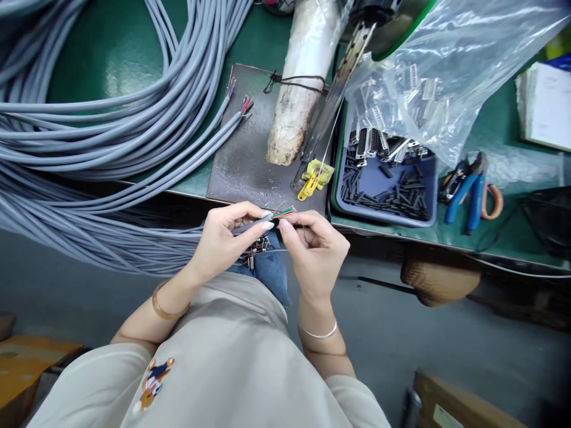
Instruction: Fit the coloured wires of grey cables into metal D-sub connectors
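Note:
My left hand (229,235) pinches a grey cable (250,226) close to its stripped end, just off the front edge of the bench. Coloured inner wires (284,212), green and red among them, fan out from that end. My right hand (314,241) is closed with thumb and forefinger on these wires; a thin strand trails below its fingers. Beneath both hands, several connectors with wires (252,257) rest on my lap. On the grey board (241,172) ahead lie two more cable ends (245,108) with bared coloured wires.
Thick coils of grey cable (187,119) fill the left side. A soldering iron (328,113) leans beside a wrapped white roll (297,89), near a yellow tag (314,181). The blue bin (388,217) holds black sleeves and metal connectors. Blue-handled pliers (468,193) lie right.

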A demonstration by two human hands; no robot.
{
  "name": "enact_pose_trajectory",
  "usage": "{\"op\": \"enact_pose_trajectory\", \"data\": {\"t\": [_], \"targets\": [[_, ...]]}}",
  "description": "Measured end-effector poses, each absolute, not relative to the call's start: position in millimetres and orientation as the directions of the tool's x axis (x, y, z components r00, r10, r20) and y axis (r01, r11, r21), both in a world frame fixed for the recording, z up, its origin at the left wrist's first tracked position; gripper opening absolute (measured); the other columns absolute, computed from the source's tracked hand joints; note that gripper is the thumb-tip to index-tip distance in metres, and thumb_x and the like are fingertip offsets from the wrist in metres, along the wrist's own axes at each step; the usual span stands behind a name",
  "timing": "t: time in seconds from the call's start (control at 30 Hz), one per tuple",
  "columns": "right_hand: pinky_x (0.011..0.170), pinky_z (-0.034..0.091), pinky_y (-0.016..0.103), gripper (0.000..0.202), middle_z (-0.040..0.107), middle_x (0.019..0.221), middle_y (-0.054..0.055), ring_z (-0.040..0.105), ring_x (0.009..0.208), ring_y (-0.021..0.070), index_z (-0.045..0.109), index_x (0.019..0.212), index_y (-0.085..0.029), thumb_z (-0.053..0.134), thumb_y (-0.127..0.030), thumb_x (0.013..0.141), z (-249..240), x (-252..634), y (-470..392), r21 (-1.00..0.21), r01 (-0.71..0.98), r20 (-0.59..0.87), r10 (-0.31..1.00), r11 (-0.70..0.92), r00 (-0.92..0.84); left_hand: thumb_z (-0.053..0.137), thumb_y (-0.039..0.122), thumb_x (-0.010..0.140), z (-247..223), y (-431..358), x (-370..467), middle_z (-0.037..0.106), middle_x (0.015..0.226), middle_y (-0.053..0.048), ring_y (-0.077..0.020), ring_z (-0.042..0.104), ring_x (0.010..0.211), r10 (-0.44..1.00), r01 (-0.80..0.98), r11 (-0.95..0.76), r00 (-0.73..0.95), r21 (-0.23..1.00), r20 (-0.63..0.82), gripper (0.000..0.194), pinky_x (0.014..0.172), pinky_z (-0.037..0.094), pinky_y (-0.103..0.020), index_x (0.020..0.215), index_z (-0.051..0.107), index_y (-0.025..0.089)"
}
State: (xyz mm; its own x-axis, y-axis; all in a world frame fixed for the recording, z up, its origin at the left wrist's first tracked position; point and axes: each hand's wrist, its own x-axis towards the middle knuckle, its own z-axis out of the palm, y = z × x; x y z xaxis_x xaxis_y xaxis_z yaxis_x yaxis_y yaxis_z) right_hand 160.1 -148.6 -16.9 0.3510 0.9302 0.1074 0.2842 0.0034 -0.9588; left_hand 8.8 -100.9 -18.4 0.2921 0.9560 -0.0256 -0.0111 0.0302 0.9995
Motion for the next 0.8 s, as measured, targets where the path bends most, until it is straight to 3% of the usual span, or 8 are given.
{"op": "enact_pose_trajectory", "data": {"t": [0.8], "targets": [[0.040, 0.023, 0.021, 0.016, 0.061, 0.068, -0.003, 0.031, 0.045, 0.0040, 0.071, 0.080, -0.020, 0.073, -0.036, 0.083, -14.6, 159.4, -145.0, -0.981, 0.186, 0.024, 0.904, -0.062, 0.427, 0.073, 0.022, 0.090, -19.7, -102.9, 11.5, 0.081, 0.086, -0.005, -0.0134, 0.071, 0.073, 0.916, 0.132, -0.328, 0.286, 0.935, 0.281, 0.008, 0.071, 0.055, -0.022, 0.091, 0.079, 0.017]]}}
